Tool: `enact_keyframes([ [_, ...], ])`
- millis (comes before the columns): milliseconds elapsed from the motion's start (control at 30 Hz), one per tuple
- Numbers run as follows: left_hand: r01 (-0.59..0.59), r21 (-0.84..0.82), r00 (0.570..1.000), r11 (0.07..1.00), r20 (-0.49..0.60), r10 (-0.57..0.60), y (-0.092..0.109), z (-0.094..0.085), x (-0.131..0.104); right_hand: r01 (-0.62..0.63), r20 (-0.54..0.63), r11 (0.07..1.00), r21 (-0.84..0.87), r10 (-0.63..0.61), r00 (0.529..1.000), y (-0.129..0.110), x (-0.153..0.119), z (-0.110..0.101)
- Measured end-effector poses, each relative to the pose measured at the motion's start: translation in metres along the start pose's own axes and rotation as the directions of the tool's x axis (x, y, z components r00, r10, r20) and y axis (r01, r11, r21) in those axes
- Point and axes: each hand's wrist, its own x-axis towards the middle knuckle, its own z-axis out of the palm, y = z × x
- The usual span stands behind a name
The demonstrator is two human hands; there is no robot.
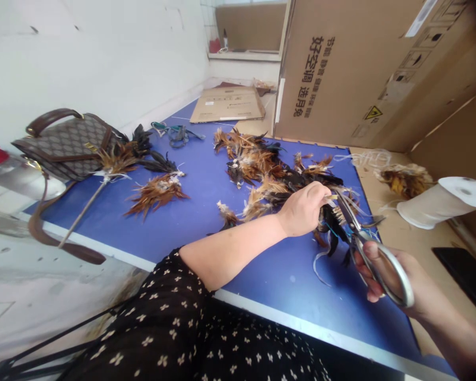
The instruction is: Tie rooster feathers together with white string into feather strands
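Observation:
Over the right part of the blue table, my left hand is closed, fingertips pinched on a small yellowish strip beside the scissor blades. My right hand is wrapped round the large metal handles of the scissors, whose blades point up and left toward my left fingertips. Dark feathers and pale strings hang just below the blades. Behind my left hand lies a long heap of brown and black feathers. Farther left, a separate brown feather bunch rests on the table.
A patterned handbag, a stick with feathers and a red-lidded container are at left. Large cardboard box stands behind. At right are a white spool and a bundle of brown feathers.

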Motion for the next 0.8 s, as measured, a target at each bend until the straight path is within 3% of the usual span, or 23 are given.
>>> enact_keyframes([
  [67,-0.014,0.005,1.0,1.0,-0.019,0.014,0.002,-0.001,0.001,-0.038,0.016,0.999,-0.021,0.039,0.999,-0.001,0.0,-0.003],
  [167,-0.027,-0.008,0.998,1.0,-0.052,0.026,0.009,-0.004,0.004,-0.042,-0.157,0.958,-0.284,-0.003,0.988,0.0,-0.001,-0.014],
  [267,-0.115,-0.003,0.989,0.993,-0.099,0.114,0.02,-0.009,0.008,-0.129,-0.334,0.781,-0.611,-0.106,0.937,0.008,-0.007,-0.036],
  [333,-0.186,0.018,0.975,0.982,-0.12,0.186,0.026,-0.012,0.01,-0.237,-0.383,0.655,-0.717,-0.087,0.92,0.016,-0.014,-0.051],
  [433,-0.244,0.07,0.961,0.967,-0.118,0.251,0.03,-0.016,0.013,-0.375,-0.442,0.545,-0.75,0.009,0.897,0.029,-0.028,-0.069],
  [567,-0.285,0.119,0.949,0.951,-0.105,0.298,0.03,-0.019,0.016,-0.44,-0.477,0.488,-0.754,0.054,0.877,0.038,-0.036,-0.083],
  [700,-0.291,0.144,0.95,0.946,-0.075,0.303,0.027,-0.028,0.021,-0.431,-0.463,0.461,-0.776,0.049,0.885,0.049,-0.03,-0.101],
  [800,-0.243,0.182,0.966,0.953,-0.05,0.255,0.026,-0.045,0.029,-0.359,-0.416,0.495,-0.791,-0.004,0.909,0.068,-0.027,-0.122],
])
